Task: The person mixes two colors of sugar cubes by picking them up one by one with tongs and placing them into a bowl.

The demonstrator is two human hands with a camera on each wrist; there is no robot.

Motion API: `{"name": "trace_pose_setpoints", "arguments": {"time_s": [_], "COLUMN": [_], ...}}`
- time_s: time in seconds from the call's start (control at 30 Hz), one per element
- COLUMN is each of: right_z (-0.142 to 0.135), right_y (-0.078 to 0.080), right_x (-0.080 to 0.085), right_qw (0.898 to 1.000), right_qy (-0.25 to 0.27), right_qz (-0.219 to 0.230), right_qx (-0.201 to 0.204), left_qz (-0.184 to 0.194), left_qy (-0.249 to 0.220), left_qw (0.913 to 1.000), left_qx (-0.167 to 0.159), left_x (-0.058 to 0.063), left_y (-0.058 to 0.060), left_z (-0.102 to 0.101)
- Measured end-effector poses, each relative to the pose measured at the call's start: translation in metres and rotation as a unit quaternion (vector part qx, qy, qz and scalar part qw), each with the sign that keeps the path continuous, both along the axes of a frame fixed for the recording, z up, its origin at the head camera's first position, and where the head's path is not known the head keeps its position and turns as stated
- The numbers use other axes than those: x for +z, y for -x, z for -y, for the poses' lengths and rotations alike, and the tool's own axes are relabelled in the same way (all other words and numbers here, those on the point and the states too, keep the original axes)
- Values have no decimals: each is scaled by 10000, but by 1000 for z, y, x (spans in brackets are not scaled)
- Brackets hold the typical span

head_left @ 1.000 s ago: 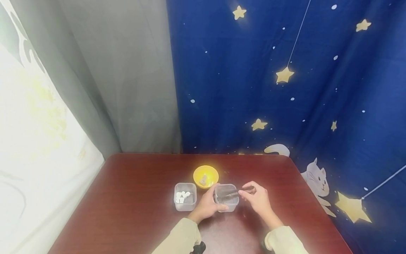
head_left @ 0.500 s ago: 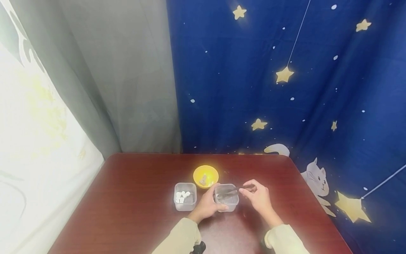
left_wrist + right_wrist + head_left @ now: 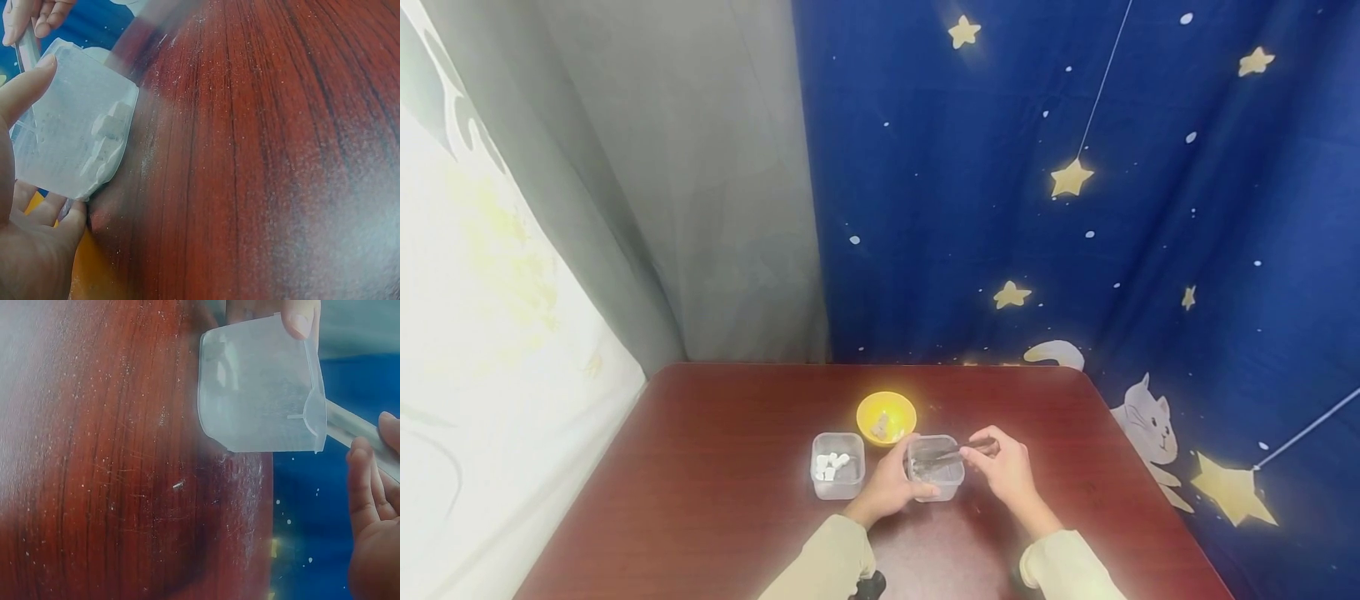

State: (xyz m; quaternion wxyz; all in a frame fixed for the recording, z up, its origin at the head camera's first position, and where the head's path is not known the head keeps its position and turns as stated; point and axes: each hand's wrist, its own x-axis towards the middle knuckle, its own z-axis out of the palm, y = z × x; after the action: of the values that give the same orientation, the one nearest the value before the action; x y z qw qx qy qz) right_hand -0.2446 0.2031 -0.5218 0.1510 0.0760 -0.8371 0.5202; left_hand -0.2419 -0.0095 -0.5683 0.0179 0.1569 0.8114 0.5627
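My left hand (image 3: 889, 483) grips a clear plastic container (image 3: 946, 487) on the table, thumb along the near wall and fingers round the left side. Pinched between the thumb and fingers of my right hand (image 3: 1009, 471) are slim metal tongs (image 3: 951, 457), slanting over the right rim with their tips inside that container. The right wrist view shows both flat arms of the tongs (image 3: 350, 422) passing the rim. Through the wall of the container (image 3: 81, 112), pale blurred shapes appear low down in the left wrist view.
A second clear container (image 3: 838, 490) with several white pieces (image 3: 831, 465) stands left of my left hand. Just behind stands a yellow bowl (image 3: 867, 408) with greyish-brown pieces (image 3: 881, 425). Curtains (image 3: 925, 208) hang beyond the far edge of the reddish-brown table (image 3: 722, 467).
My right hand has shifted slightly left, and the tongs have moved a little within the container. The left hand, both containers and the bowl stay in place.
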Motion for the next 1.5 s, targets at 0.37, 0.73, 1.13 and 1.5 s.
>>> {"name": "trace_pose_setpoints", "arguments": {"time_s": [0.37, 0.73, 1.13, 1.5], "right_z": [-6, -11, -12, -6], "right_y": [-2, -10, -15, -18], "right_x": [4, 18, 29, 48], "right_qw": [9998, 9987, 9957, 9867], "right_qy": [207, 416, 811, 1504], "right_qz": [-4, 3, -280, -376], "right_qx": [-51, -284, -356, -496], "left_qz": [7, 108, 161, 71], "left_qy": [-83, -119, 93, 39], "left_qw": [10000, 9999, 9997, 10000], "left_qx": [-14, -36, 128, 28], "left_x": [0, 1, 1, 1], "left_y": [0, 1, -1, -1], "left_z": [0, 1, 2, 1]}}
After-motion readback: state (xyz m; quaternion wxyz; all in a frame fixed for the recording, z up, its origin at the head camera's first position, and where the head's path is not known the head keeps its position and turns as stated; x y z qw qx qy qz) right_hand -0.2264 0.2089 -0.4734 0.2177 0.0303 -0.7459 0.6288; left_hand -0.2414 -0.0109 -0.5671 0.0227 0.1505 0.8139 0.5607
